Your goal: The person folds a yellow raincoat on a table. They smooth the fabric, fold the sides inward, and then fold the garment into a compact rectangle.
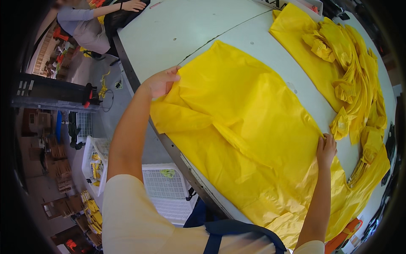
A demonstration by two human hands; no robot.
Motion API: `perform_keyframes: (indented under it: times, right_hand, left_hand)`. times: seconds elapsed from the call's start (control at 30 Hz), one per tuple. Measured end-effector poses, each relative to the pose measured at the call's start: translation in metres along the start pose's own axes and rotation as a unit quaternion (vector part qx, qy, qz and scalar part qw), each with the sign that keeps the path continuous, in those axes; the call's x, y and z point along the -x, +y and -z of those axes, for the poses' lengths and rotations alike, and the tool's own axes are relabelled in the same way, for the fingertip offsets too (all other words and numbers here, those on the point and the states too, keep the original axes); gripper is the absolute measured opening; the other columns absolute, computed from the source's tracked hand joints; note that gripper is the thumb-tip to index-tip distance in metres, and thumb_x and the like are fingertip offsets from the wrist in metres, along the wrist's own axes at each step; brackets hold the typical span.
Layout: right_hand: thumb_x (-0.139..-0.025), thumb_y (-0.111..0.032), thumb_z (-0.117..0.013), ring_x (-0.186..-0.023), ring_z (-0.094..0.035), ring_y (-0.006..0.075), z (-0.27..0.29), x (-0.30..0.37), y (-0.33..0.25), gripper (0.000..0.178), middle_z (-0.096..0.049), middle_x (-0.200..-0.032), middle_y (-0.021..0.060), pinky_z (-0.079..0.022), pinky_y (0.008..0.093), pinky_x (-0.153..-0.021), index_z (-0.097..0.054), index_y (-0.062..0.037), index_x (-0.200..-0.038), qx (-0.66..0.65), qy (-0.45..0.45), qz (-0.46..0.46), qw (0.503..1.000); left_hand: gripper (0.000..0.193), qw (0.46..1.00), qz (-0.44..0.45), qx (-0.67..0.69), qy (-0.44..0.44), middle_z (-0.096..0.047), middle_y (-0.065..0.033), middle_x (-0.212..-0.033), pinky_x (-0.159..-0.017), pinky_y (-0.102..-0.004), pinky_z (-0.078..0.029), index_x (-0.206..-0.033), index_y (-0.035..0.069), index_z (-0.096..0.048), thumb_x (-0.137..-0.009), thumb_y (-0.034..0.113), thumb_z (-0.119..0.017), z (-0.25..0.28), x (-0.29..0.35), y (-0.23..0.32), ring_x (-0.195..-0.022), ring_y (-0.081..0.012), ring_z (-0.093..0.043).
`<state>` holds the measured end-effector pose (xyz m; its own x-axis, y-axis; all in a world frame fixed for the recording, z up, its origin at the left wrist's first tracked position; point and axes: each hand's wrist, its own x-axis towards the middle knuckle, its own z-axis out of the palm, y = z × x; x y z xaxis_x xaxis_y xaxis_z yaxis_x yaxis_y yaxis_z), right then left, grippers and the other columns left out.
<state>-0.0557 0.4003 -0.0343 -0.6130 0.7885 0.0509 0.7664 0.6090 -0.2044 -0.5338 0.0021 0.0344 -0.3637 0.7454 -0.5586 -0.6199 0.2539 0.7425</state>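
A large yellow sheet-like garment (258,114) of smooth, shiny fabric lies spread over the pale table (169,38) in front of me, with a fold running across its middle. My left hand (163,82) pinches its far left edge, thumb on top. At its right edge, my right hand (326,150) grips the fabric with bent fingers. The near part of the garment is crumpled and hangs toward my body. To the right lies a pile of more yellow garments (351,76), bunched and layered.
White plastic baskets (165,182) stand on the floor below the table's left edge. Another person (86,25) sits at the far left with a hand on a black thing (122,19). A white box (311,8) is at the far right. Cardboard boxes (59,169) are stacked at left.
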Motion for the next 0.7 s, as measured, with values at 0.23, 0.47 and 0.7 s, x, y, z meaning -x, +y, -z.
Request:
perform_keyframes:
  times: [0.23,0.47,0.7]
  right_hand:
    - [-0.092,-0.026,-0.054,-0.106,-0.051,0.0278,-0.010,-0.002,0.002,0.019,-0.057,-0.109,0.0031,-0.040,0.0466,-0.083,-0.057,-0.0131,-0.105,0.017,0.044,0.012,0.999]
    - [-0.093,-0.024,-0.052,-0.099,-0.054,0.0280,-0.019,0.001,0.002,0.017,-0.058,-0.103,0.0039,-0.040,0.0417,-0.081,-0.057,-0.0115,-0.103,-0.014,0.100,0.027,0.995]
    - [-0.096,-0.022,-0.048,-0.097,-0.055,0.0275,-0.018,0.003,0.014,0.016,-0.060,-0.101,0.0068,-0.040,0.0407,-0.078,-0.056,-0.0099,-0.103,-0.050,0.122,0.034,0.991]
  left_hand:
    - [0.054,0.938,0.094,-0.307,0.128,-0.056,-0.0104,-0.127,-0.098,-0.0338,-0.042,-0.132,0.002,-0.046,-0.083,0.009,-0.066,-0.034,-0.028,0.002,-0.116,-0.0229,-0.052]
    - [0.053,0.953,0.078,-0.284,0.066,-0.059,-0.0099,-0.123,-0.095,-0.0333,-0.043,-0.129,0.000,-0.049,-0.080,0.005,-0.068,-0.043,-0.022,-0.003,-0.109,-0.0230,-0.057]
    - [0.049,0.966,-0.061,-0.248,0.048,-0.060,-0.0104,-0.123,-0.096,-0.0358,-0.043,-0.127,0.001,-0.052,-0.081,0.009,-0.068,-0.025,-0.003,0.042,-0.111,-0.0242,-0.057]
